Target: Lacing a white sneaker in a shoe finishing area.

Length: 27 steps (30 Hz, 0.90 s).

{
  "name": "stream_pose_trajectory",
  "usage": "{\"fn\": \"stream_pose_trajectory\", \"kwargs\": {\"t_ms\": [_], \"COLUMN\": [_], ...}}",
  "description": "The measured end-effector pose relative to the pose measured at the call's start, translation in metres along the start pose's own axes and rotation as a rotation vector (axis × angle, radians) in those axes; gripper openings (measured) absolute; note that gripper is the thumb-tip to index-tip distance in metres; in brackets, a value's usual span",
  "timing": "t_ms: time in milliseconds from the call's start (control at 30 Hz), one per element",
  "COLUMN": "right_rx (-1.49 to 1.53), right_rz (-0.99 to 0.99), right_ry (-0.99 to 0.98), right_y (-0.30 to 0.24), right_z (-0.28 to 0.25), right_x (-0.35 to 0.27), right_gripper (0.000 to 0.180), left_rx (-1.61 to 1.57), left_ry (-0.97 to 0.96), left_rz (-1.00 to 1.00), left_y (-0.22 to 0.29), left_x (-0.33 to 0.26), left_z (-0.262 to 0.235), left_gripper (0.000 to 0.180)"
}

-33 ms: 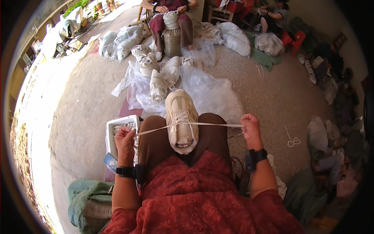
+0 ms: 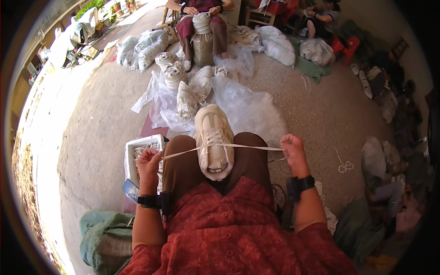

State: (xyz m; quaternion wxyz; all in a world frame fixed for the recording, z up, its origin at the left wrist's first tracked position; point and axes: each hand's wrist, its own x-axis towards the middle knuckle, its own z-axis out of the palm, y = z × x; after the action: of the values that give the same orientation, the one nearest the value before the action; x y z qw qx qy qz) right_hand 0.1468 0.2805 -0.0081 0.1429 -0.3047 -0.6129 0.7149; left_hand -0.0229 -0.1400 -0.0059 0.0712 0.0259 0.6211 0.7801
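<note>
A beige sneaker (image 2: pixel 213 135) rests between my knees, its toe pointing away from me and its opening toward me. Its flat white shoelace (image 2: pixel 250 147) crosses over the tongue and runs out to both sides. My left hand (image 2: pixel 149 162) pinches one end beside my left knee. The other end is between the fingers of my right hand (image 2: pixel 294 149), out past my right knee. Both lengths look nearly straight. Lower eyelet rows appear laced; the inside of the shoe is partly visible.
A white box (image 2: pixel 129 160) of laces stands by my left leg. Ahead, several sneakers (image 2: pixel 187 101) lie on clear plastic sheeting (image 2: pixel 247 107). A co-worker (image 2: pixel 201 9) sits beyond them. Green netting (image 2: pixel 98 238) covers something at lower left; a loose lace (image 2: pixel 344 166) lies at right.
My right hand has shifted very slightly inward, toward the sneaker. Both hands keep their pinch on the shoelace, and the sneaker stays in place.
</note>
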Motion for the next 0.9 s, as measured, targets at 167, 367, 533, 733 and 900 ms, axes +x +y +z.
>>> {"fn": "stream_pose_trajectory", "kwargs": {"t_ms": [167, 367, 533, 733, 900], "right_rx": [-0.902, -1.327, -0.892, -0.79, -0.892], "right_rz": [-0.644, -0.896, -0.833, -0.713, -0.647], "right_ry": [-0.157, -0.178, -0.376, -0.434, -0.489], "right_y": [-0.034, -0.088, -0.046, -0.017, -0.016], "right_z": [0.012, 0.046, 0.074, 0.159, 0.167], "right_x": [-0.034, -0.09, -0.044, -0.006, 0.008], "right_gripper": [0.017, 0.022, 0.009, 0.016, 0.018], "left_rx": [0.823, 1.018, 1.053, 1.15, 1.116], "left_ry": [-0.254, -0.441, -0.625, -0.432, -0.503], "left_rz": [0.359, 0.825, 0.617, 0.372, 0.378], "left_y": [0.058, 0.083, 0.067, 0.057, 0.043], "left_x": [-0.025, -0.044, -0.05, -0.052, -0.045], "left_z": [0.022, 0.042, 0.028, 0.009, 0.002], "left_gripper": [0.01, 0.021, 0.018, 0.014, 0.012]}}
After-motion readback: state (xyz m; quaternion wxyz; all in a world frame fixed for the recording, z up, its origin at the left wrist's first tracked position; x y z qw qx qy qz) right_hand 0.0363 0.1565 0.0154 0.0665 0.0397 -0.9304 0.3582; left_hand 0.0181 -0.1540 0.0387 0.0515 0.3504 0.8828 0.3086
